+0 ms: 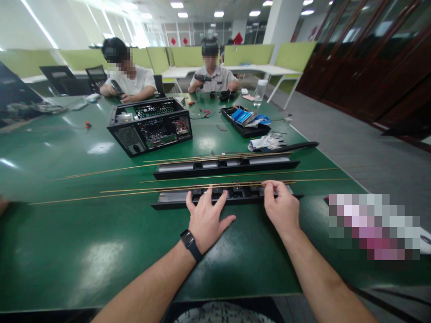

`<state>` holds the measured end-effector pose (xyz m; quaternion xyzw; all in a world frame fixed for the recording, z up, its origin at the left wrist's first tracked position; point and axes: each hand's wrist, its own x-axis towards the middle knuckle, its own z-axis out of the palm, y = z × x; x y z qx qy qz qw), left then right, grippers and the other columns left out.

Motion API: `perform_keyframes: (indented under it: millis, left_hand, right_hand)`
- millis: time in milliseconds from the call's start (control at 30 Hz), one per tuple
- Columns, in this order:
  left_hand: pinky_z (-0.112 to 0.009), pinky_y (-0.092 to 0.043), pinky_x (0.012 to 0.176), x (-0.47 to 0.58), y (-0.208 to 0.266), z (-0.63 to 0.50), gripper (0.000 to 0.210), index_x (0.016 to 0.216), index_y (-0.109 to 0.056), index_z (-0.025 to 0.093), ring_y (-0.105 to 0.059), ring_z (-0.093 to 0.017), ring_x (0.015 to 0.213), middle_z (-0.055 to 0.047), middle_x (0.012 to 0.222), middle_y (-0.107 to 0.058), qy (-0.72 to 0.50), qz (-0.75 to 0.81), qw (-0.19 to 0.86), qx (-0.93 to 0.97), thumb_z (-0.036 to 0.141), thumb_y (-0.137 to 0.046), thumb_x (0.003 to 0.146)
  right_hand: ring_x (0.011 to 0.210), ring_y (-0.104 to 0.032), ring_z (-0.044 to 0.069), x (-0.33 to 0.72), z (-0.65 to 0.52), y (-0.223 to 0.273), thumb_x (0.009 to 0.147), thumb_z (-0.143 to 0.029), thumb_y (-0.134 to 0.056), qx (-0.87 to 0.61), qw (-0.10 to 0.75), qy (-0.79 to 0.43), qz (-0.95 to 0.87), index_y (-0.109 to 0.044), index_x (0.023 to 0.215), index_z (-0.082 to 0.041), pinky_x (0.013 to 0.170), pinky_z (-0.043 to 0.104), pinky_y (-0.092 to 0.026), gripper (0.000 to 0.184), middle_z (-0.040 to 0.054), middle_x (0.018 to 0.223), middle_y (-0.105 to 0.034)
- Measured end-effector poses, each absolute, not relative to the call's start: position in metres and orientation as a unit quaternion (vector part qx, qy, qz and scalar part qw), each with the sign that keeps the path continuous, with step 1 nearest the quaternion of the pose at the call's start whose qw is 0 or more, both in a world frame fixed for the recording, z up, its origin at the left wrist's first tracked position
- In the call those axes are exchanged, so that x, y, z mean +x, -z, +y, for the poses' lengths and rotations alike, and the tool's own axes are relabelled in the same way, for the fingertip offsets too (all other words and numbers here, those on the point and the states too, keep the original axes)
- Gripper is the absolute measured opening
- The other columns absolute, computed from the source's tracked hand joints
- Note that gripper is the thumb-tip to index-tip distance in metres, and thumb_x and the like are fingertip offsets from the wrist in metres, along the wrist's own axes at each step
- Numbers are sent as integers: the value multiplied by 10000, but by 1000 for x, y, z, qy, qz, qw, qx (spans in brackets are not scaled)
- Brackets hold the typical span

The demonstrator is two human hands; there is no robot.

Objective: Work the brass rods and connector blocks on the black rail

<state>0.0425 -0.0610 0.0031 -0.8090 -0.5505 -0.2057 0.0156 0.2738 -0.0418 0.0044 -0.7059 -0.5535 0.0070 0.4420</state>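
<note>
A long black channel (168,198) with a grey inside and several dark blocks lies across the green table in front of me. My left hand (206,220), wearing a dark watch (187,239), rests over its middle with fingers spread, the fingertips touching the channel and the rods there. At the channel's right part, my right hand (283,207) pinches a thin brass-coloured rod (128,190) between thumb and fingers. Several such long rods run along the channel and stick out past its left end. Behind it lies a second, similar channel (225,171), with more rods along its back edge.
An open black computer case (151,128) stands at the back left. Behind the second channel are a black tray (247,131) with blue items, white gloves (267,142) and a curved black strip (298,146). Two people (134,80) sit across the table, near a clear cup (260,91).
</note>
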Motion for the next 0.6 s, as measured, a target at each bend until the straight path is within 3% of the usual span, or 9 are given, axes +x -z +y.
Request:
perform_keyframes:
  millis: [233, 600]
  left_hand:
    - [-729, -157, 1192, 42, -4, -61, 651, 1489, -540, 348, -555, -362, 1356, -224, 1570, -483, 207, -550, 8, -809, 572, -705, 900]
    - [-689, -183, 1197, 41, -6, -62, 554, 1461, -563, 387, -583, -329, 1305, -174, 1517, -540, 216, -559, 13, -801, 552, -658, 940]
  right_hand:
    - [900, -733, 289, 291, -37, -5, 973, -388, -512, -771, 435, 4, -466, -761, 1012, -220, 839, 389, -510, 303, 83, 975, -804]
    - [940, -736, 277, 282, -38, -2, 990, -408, -527, -704, 433, 0, -562, -757, 1016, -231, 860, 376, -510, 291, 69, 958, -806]
